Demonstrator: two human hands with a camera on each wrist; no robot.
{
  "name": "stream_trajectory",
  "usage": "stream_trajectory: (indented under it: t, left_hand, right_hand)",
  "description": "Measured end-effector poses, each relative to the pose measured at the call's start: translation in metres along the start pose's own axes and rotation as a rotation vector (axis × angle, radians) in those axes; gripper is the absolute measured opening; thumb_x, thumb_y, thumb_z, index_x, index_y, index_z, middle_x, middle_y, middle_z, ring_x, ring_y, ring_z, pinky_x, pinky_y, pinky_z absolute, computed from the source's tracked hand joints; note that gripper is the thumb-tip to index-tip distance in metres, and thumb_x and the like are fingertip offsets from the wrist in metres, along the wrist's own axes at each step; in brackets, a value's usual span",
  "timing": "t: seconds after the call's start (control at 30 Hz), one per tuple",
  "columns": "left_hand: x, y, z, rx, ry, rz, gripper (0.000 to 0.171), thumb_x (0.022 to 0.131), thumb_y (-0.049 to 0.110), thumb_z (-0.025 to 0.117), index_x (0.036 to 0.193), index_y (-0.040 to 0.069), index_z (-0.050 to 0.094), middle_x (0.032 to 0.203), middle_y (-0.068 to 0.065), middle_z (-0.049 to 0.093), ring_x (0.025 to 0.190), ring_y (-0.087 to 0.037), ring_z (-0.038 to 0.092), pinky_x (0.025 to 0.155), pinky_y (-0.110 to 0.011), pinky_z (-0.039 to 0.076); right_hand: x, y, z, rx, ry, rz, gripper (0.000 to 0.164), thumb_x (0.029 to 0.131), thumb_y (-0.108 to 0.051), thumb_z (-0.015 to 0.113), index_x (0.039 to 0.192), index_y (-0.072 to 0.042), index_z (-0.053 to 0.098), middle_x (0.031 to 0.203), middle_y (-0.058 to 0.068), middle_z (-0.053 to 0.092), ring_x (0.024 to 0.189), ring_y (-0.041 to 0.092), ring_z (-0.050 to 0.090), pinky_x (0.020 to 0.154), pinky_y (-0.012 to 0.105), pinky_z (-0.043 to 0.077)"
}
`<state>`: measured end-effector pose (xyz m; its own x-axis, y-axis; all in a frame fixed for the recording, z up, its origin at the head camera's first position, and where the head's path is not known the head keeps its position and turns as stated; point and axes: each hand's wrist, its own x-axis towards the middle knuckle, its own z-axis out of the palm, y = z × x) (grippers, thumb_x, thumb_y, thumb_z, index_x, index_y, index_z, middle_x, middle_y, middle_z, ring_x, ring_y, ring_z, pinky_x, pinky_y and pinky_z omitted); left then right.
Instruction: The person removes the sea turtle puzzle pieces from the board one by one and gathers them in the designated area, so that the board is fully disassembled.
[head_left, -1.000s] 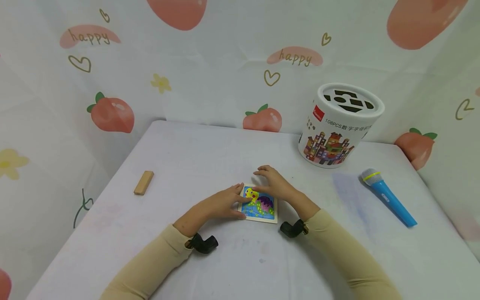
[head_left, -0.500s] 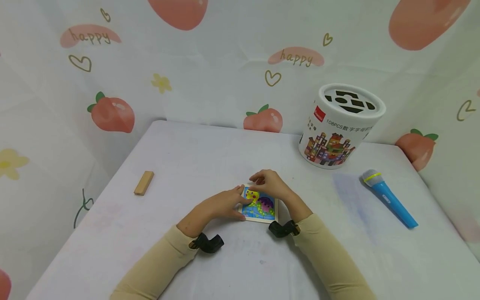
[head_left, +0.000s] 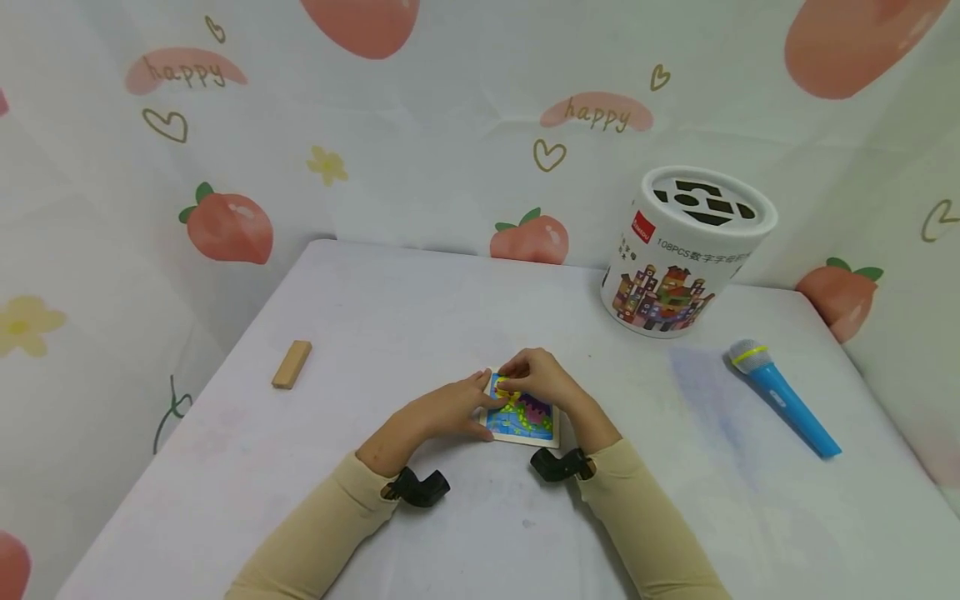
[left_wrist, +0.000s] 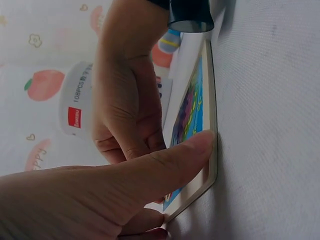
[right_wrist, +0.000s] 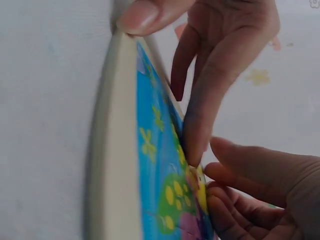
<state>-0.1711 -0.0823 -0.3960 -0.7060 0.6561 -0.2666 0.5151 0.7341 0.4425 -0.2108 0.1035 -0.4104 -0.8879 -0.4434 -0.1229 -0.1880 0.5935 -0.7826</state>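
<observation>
A small jigsaw puzzle (head_left: 531, 425) in a pale wooden frame lies on the table, showing a yellow-headed turtle on blue. My left hand (head_left: 448, 408) holds its left side. The thumb (left_wrist: 192, 150) presses the frame's near edge, the index finger reaches onto the picture, and other fingers sit at the far corner. My right hand (head_left: 553, 382) is over the puzzle's upper part, with curled fingers and thumb (right_wrist: 227, 150) pinching at the yellow head piece (right_wrist: 202, 192). That piece is mostly hidden by the fingers in the head view.
A wooden block (head_left: 292, 364) lies at the left of the white-covered table (head_left: 405, 308). At the back right stands a white tub (head_left: 678, 250) with a holed lid. A blue toy microphone (head_left: 787, 400) lies at the right. A patterned cloth (head_left: 420, 125) hangs behind.
My right hand's fingers have gone from spread to curled together, coming down and slightly left onto the puzzle's upper part. The left hand keeps its place on the frame.
</observation>
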Motion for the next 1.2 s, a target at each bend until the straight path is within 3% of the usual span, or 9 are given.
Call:
stream_trajectory:
  t: [0.2, 0.7, 1.03, 1.2]
  left_hand:
    - [-0.001, 0.0, 0.001, -0.011, 0.001, -0.014, 0.055, 0.083, 0.032, 0.069, 0.133, 0.014, 0.053, 0.152, -0.022, 0.019, 0.143, -0.032, 0.018, 0.112, -0.045, 0.027]
    - [-0.004, 0.001, 0.001, 0.0, 0.007, -0.005, 0.055, 0.083, 0.033, 0.069, 0.132, 0.012, 0.054, 0.152, -0.022, 0.02, 0.143, -0.032, 0.018, 0.111, -0.044, 0.029]
    - [-0.002, 0.001, 0.001, 0.004, 0.013, 0.01, 0.055, 0.083, 0.032, 0.069, 0.131, 0.01, 0.054, 0.151, -0.024, 0.022, 0.142, -0.033, 0.02, 0.112, -0.044, 0.029]
    - [0.0, 0.001, 0.002, -0.001, 0.014, 0.01, 0.055, 0.083, 0.032, 0.069, 0.131, 0.011, 0.055, 0.151, -0.023, 0.021, 0.142, -0.033, 0.02, 0.112, -0.043, 0.028]
  right_hand:
    - [-0.002, -0.001, 0.006, -0.036, 0.041, -0.02, 0.021, 0.084, -0.009, 0.067, 0.101, 0.004, 0.068, 0.097, 0.013, 0.064, 0.084, 0.019, 0.063, 0.076, 0.029, 0.054]
    - [-0.004, -0.008, 0.013, -0.104, 0.042, -0.066, 0.022, 0.087, -0.003, 0.062, 0.107, 0.005, 0.067, 0.097, 0.011, 0.055, 0.084, 0.016, 0.055, 0.074, 0.026, 0.051]
    - [-0.003, -0.008, 0.015, -0.136, 0.071, -0.089, 0.015, 0.087, -0.002, 0.061, 0.101, 0.002, 0.065, 0.097, 0.012, 0.054, 0.085, 0.018, 0.054, 0.076, 0.03, 0.05]
    - [-0.003, -0.012, 0.016, -0.144, 0.091, -0.061, 0.013, 0.086, -0.002, 0.061, 0.098, 0.001, 0.064, 0.1, 0.012, 0.055, 0.089, 0.021, 0.053, 0.083, 0.036, 0.048]
